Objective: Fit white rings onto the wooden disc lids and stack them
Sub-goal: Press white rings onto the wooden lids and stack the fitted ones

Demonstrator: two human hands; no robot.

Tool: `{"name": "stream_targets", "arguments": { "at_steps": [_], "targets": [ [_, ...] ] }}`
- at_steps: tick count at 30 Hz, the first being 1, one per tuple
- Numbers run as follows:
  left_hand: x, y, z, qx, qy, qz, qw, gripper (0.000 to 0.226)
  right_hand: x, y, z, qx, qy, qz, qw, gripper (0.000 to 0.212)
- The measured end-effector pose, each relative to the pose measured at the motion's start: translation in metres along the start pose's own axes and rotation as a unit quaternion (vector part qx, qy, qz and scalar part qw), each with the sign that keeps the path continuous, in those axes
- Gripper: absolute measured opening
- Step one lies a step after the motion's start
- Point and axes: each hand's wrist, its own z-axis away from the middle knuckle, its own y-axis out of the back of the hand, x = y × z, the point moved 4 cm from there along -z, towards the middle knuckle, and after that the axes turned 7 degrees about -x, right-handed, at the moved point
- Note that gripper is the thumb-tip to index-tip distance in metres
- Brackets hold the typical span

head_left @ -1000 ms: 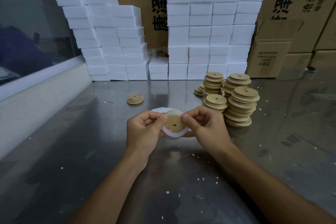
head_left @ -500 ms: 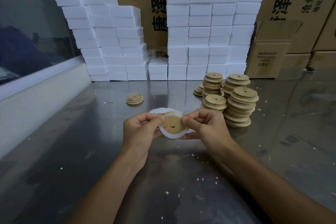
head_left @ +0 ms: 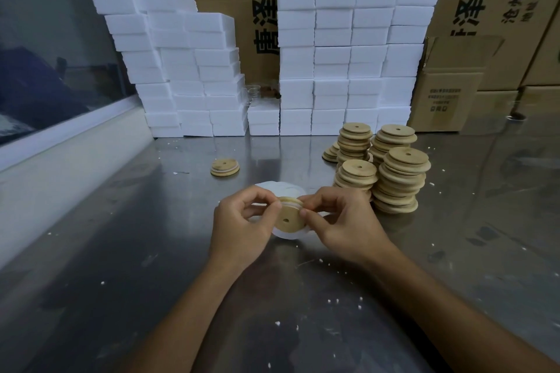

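Steel table, cardboard boxes behind

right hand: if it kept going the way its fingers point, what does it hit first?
The right hand points leftward; its fingers already pinch the round wooden disc lid with its white ring. Beyond that, probably the left hand gripping the opposite edge.

Disc lid now tilted edge-up.

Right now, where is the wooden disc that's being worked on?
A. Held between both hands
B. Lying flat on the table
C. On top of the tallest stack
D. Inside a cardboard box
A: the left hand and right hand both pinch the wooden disc above the table.
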Motion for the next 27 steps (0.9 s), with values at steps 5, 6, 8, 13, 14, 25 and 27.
{"name": "stream_targets", "arguments": {
  "at_steps": [5,6,8,13,14,25,27],
  "targets": [
    [-0.004,0.0,-0.001,-0.005,0.011,-0.027,1.0,0.027,0.004,-0.002,-0.001,-0.004,-0.015,-0.028,0.999,0.004],
    [-0.006,0.001,-0.001,-0.002,0.024,-0.024,0.999,0.028,0.005,-0.002,-0.002,-0.003,-0.019,-0.041,0.999,0.004],
    [-0.009,0.001,-0.001,0.01,0.05,-0.016,0.999,0.028,0.006,-0.003,-0.002,-0.006,-0.032,-0.072,0.997,0.002],
    [-0.016,0.001,-0.002,0.059,0.1,0.071,0.991,0.025,0.007,-0.005,0.0,0.006,-0.093,-0.2,0.975,0.011],
    [-0.016,0.001,-0.002,0.065,0.106,0.091,0.988,0.023,0.006,-0.005,0.0,0.01,-0.103,-0.221,0.97,0.012],
    [-0.022,-0.003,0.0,0.1,0.144,0.166,0.97,0.017,0.006,-0.009,0.0,0.033,-0.139,-0.288,0.947,0.01],
    [-0.018,-0.003,0.0,0.083,0.128,0.156,0.976,0.018,0.006,-0.006,0.0,0.048,-0.123,-0.257,0.957,0.008]
  ]
}}
